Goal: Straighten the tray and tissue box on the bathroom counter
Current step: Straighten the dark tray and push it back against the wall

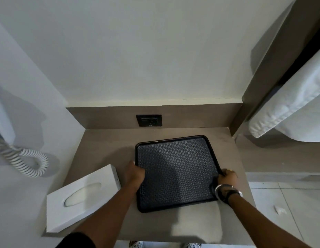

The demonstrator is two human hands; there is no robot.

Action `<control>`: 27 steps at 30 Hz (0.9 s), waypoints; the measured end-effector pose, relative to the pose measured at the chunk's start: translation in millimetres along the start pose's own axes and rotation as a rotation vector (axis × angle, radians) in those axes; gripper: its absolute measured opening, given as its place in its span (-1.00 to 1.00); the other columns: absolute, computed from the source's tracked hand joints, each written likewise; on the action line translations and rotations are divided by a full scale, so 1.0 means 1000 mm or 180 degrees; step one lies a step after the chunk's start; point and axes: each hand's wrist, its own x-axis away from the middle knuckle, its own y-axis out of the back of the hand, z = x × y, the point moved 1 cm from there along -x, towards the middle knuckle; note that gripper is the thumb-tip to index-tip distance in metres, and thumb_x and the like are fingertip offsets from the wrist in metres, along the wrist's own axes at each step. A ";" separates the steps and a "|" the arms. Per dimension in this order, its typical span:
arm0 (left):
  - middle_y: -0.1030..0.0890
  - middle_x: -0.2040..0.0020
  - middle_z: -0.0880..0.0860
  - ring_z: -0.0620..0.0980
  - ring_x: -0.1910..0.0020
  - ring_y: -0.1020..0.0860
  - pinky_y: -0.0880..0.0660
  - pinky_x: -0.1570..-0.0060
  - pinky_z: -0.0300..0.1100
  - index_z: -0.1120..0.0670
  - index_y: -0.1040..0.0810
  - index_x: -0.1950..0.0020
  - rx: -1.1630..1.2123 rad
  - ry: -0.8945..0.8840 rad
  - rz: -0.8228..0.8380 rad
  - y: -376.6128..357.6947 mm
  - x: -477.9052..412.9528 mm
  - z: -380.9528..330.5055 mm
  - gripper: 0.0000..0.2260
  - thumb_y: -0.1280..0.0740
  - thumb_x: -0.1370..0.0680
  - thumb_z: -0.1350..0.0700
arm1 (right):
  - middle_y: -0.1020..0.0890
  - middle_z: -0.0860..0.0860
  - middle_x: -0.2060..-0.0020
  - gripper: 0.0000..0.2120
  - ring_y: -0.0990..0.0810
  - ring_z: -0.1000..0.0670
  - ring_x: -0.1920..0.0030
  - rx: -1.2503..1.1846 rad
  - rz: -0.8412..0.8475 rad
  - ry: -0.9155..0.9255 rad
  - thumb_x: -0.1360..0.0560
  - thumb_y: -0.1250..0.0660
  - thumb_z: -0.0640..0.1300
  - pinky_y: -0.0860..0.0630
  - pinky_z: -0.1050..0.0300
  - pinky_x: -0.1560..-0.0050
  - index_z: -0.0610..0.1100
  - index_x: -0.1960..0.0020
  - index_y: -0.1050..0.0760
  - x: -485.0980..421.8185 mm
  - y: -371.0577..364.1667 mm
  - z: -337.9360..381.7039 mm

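The person is gripping the tray (pixel 177 173) at both side rims. The left hand (pixel 136 173) is curling over the left rim about midway along it, thumb side resting on the patterned floor of the tray; the right hand (pixel 227 178) is closing on the right rim at a matching height, fingers wrapped over the edge, a watch and bangle on that wrist. Both hands are clamped on the rim rather than spread flat.

Between the two grips the tray is lying on the counter (pixel 105 145), and its long axis is running away from the hands toward the back wall, slightly skewed: the far end is leaning to the right, so the edges are not sitting parallel to the backsplash or its dark wall socket (pixel 149 120). Squaring it likely calls for a small twist, the right hand pulling back while the left pushes forward.

The tissue box (pixel 80 197) is lying just outside the left grip, near the left forearm but apart from the tray, its long axis running diagonally and its near corner overhanging the counter's front edge. The left hand is the nearer one for it, and it appears not yet straightened.
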 end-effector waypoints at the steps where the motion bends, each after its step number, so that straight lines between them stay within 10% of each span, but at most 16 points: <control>1: -0.59 0.16 0.08 -0.04 0.29 -0.50 -0.36 0.42 -0.21 0.02 -0.41 0.26 -0.0082 -0.0031 0.0056 0.001 -0.006 -0.001 -0.80 -0.29 -0.53 0.24 | -0.69 -0.22 0.10 -0.79 -0.64 -0.20 0.11 -0.0047 -0.0017 -0.0044 -0.39 -0.35 -0.34 -0.46 0.17 0.08 -0.21 0.03 -0.67 0.005 -0.004 -0.003; 6: -0.63 0.07 0.16 0.17 0.08 -0.59 -0.57 0.05 0.01 0.18 -0.55 0.01 -0.0740 -0.0303 0.0127 0.009 -0.026 0.004 -0.87 -0.27 -0.54 0.15 | -0.64 -0.25 -0.04 -0.79 -0.62 -0.25 0.00 -0.0138 -0.0139 -0.0062 -0.45 -0.32 -0.36 -0.49 0.08 -0.03 -0.26 -0.03 -0.65 0.017 -0.018 -0.012; 13: -0.63 0.02 0.17 0.17 0.09 -0.60 -0.59 0.05 0.07 0.15 -0.51 -0.01 -0.1102 -0.0682 -0.0158 0.009 -0.019 0.010 -0.84 -0.35 -0.47 0.14 | -0.52 -0.26 -0.19 -0.71 -0.52 -0.28 -0.13 0.0113 -0.0347 0.0145 -0.55 -0.35 -0.19 -0.48 -0.08 -0.15 -0.27 -0.24 -0.54 0.037 -0.022 -0.015; 17: -0.37 -0.42 0.27 0.25 -0.39 -0.37 -0.34 -0.40 0.12 0.21 -0.30 -0.47 -0.1511 -0.1414 -0.0274 -0.012 0.018 0.021 -0.38 -0.32 -0.53 -0.12 | -0.44 -0.32 -0.32 -0.47 -0.43 -0.31 -0.26 0.0889 -0.0841 0.1006 -0.55 -0.32 0.03 -0.38 -0.26 -0.24 -0.25 -0.40 -0.39 0.071 -0.029 -0.012; 22: 0.12 -0.61 0.15 0.11 -0.60 0.14 0.15 -0.55 0.03 0.14 0.04 -0.60 -0.2056 -0.2364 0.0240 -0.041 0.064 0.071 -0.24 -0.02 -0.57 -0.31 | -0.20 -0.17 -0.55 -0.28 -0.23 -0.21 -0.48 0.1672 -0.0242 0.2180 -0.51 -0.12 0.29 -0.16 -0.32 -0.39 -0.10 -0.54 -0.25 0.109 -0.057 -0.022; 27: -0.12 -0.59 0.21 0.19 -0.57 -0.13 0.01 -0.53 0.09 0.19 -0.17 -0.56 -0.2384 -0.2379 0.0335 -0.042 0.073 0.104 -0.23 -0.06 -0.54 -0.33 | -0.14 -0.17 -0.57 -0.21 -0.19 -0.24 -0.51 0.2056 0.0154 0.2131 -0.51 -0.05 0.37 -0.07 -0.40 -0.41 -0.13 -0.55 -0.23 0.111 -0.069 -0.040</control>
